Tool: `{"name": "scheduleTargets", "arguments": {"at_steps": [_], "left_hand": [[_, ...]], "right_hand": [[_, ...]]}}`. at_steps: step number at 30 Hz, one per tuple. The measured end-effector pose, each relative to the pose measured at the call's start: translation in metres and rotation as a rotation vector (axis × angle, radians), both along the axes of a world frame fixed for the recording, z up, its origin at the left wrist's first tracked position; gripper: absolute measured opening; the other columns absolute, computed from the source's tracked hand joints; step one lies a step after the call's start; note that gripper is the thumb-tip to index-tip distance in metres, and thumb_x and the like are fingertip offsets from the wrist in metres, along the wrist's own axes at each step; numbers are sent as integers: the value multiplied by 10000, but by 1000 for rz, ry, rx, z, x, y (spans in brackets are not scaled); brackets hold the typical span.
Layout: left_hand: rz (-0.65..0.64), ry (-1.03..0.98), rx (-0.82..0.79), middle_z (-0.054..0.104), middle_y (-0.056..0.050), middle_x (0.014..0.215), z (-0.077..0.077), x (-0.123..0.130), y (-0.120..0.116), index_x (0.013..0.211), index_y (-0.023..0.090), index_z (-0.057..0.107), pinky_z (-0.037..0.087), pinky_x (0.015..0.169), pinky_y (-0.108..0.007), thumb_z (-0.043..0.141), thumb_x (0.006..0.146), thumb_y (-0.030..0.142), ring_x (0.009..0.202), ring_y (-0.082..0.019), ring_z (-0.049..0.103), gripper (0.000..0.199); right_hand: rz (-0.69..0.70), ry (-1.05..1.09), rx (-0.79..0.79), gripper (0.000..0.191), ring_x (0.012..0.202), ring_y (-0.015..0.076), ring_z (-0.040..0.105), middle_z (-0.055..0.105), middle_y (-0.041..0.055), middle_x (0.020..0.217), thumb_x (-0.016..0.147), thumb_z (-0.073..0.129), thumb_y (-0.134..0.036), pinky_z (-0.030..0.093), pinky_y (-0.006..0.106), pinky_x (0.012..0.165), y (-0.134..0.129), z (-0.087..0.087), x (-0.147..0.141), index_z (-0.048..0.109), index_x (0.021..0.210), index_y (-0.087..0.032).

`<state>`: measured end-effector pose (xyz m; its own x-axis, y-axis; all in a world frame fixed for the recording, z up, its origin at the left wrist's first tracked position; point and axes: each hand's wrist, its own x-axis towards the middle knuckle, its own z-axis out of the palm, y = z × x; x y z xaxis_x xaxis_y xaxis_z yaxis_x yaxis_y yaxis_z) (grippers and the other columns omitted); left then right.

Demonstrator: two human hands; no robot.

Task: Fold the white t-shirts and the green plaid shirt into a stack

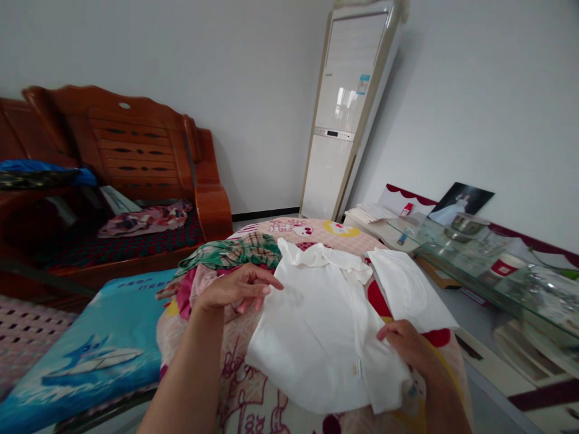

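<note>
The white shirt [316, 337] lies spread between my hands, its collar ahead of my fingers. My left hand [242, 289] bends inward at the wrist, index finger stretched over the shirt's left edge, fingers loosely parted and gripping nothing. My right hand [404, 340] reaches in low at the opposite edge, fingertips on the fabric; I can't tell whether they pinch it. Beyond my left fingers, a plaid cloth [239, 250] is bunched; just beyond my right, a folded white cloth [411, 286] crowds the shirt.
</note>
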<state>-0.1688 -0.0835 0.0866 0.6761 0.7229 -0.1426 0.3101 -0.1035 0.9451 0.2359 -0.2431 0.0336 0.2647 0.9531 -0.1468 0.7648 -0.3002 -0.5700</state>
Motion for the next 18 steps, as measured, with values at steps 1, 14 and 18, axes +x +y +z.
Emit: {"name": "scheduleTargets", "arguments": {"at_steps": [1,14,18], "left_hand": [[33,30,38,664,-35,623,-4,5,5,1072,163,698,397,428,-218,636,734,501,438,-123,536,483],[580,479,343,702,-137,920,-74,85,80,861,98,702,457,724,-275,449,888,209,867,-221,641,277],[592,421,284,662,-115,1008,-80,99,89,1030,89,652,512,715,-319,526,909,275,853,-210,639,256]], "right_hand": [[7,-31,-3,279,637,198,589,668,26,614,684,456,-268,389,273,611,0,-1,-2,726,646,-211],[-36,-259,91,373,981,221,644,702,99,1047,698,507,-187,433,321,890,21,-41,9,694,1019,-158],[-54,-222,106,352,941,225,654,711,88,994,706,512,-197,450,327,856,21,-48,13,689,1009,-173]]}}
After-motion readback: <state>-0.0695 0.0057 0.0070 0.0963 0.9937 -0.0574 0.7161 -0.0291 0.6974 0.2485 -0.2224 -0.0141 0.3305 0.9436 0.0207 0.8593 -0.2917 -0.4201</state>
